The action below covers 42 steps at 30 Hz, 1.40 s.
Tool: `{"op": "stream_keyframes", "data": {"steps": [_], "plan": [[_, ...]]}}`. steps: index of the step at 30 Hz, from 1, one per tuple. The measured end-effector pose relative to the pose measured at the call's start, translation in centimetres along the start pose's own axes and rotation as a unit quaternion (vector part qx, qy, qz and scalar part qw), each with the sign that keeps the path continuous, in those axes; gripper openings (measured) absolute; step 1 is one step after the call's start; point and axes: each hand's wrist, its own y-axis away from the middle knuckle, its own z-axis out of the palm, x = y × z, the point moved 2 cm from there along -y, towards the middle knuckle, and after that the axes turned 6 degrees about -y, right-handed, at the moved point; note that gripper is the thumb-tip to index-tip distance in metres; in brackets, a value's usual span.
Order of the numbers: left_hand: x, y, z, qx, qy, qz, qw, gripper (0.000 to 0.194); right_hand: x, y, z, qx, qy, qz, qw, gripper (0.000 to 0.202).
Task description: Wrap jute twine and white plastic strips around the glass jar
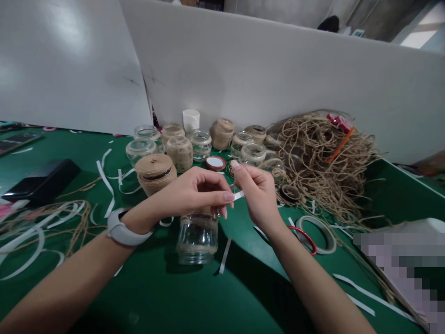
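Between my two hands a short white strip (239, 195) is pinched, one end in each. My left hand (205, 188) grips it with thumb and fingers; a pale band is on that wrist. My right hand (255, 188) is closed on the strip's other end, its thumb pointing up. Below my left hand a clear glass jar (197, 234) lies or stands with its threaded mouth toward me; its far part is hidden by the hand. Just left of it is a twine-wrapped jar (155, 171) with a wrapped lid. Another white strip (225, 256) lies beside the glass jar.
Several glass jars (253, 152) and wrapped jars stand at the back, with stacked white cups (191, 121) and a lid (215, 163). A heap of twine (313, 153) fills the right back. Tape rolls (328, 250) lie at right, a black case (43, 178) at left.
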Motion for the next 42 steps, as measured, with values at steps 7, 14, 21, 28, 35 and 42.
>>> {"op": "stream_keyframes", "data": {"steps": [7,14,21,28,35,42], "plan": [[-0.1,-0.4,0.0,0.054,-0.066,0.003,0.996,0.031,1.0,-0.1,-0.2,0.030,0.013,-0.004,0.999,0.050],[0.1,-0.4,0.0,0.042,-0.029,0.003,0.999,0.018,1.2,-0.4,-0.4,0.027,-0.030,0.032,0.999,0.049],[-0.2,-0.5,0.2,0.028,0.013,-0.007,1.000,0.014,0.7,-0.5,-0.3,0.003,-0.009,0.011,1.000,0.048],[-0.3,-0.5,0.3,0.042,0.007,-0.008,0.999,0.014,0.4,-0.4,-0.1,-0.002,0.002,0.007,1.000,0.050],[0.0,-0.6,0.7,0.047,0.007,-0.010,0.999,0.019,0.2,-0.3,-0.3,-0.017,0.011,0.006,1.000,0.050],[0.2,-0.4,0.7,0.049,0.027,0.010,0.998,0.020,-0.2,-0.3,-0.6,0.031,0.002,-0.009,0.999,0.044]]}}
